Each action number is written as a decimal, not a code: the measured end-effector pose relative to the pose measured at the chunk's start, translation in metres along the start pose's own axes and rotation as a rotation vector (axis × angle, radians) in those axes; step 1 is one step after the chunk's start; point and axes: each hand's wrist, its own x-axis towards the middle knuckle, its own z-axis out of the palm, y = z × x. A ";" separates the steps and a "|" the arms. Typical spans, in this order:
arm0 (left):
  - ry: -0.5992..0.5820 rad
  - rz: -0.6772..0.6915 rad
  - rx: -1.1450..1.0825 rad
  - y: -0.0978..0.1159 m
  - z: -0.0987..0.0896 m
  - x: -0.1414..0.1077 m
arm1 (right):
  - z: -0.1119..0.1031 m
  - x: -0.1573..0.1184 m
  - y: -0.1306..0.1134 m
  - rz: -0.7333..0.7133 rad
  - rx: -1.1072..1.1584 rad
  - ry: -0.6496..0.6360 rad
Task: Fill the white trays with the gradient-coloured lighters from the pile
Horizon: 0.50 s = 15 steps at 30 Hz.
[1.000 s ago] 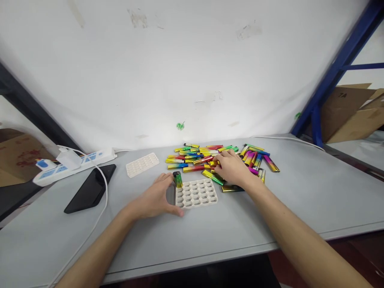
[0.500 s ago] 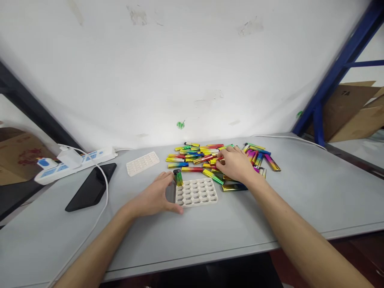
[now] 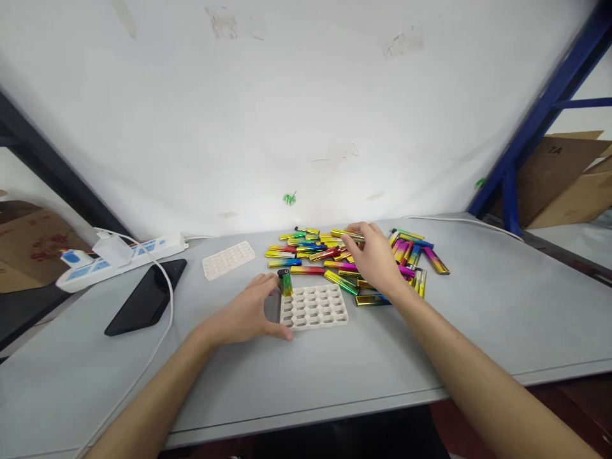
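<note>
My left hand [image 3: 248, 312] rests at the left end of a white tray [image 3: 313, 307] with rows of slots, thumb and fingers spread apart around its corners. One green-yellow lighter [image 3: 286, 284] with a black top stands upright in the tray's far left corner, close to my left fingertips. My right hand [image 3: 375, 258] is over a pile of shiny multicoloured lighters [image 3: 306, 270], pinching a yellow lighter [image 3: 345, 234] between thumb and fingers. Part of the pile is hidden beneath my right hand.
A second white slotted tray [image 3: 228, 260] lies farther back on the left. Beside it are a black phone [image 3: 146, 298], a white power strip [image 3: 157, 246] and a loose white cable [image 3: 165, 325]. A white wall [image 3: 296, 127] rises behind the grey table [image 3: 373, 366].
My right hand has lifted slightly and shifted a little left, now with a yellow lighter in its fingers. My left hand and the upright lighter stay in place.
</note>
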 end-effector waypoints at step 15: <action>0.016 0.003 -0.025 0.000 0.001 0.000 | 0.008 -0.007 -0.019 0.542 1.075 -0.265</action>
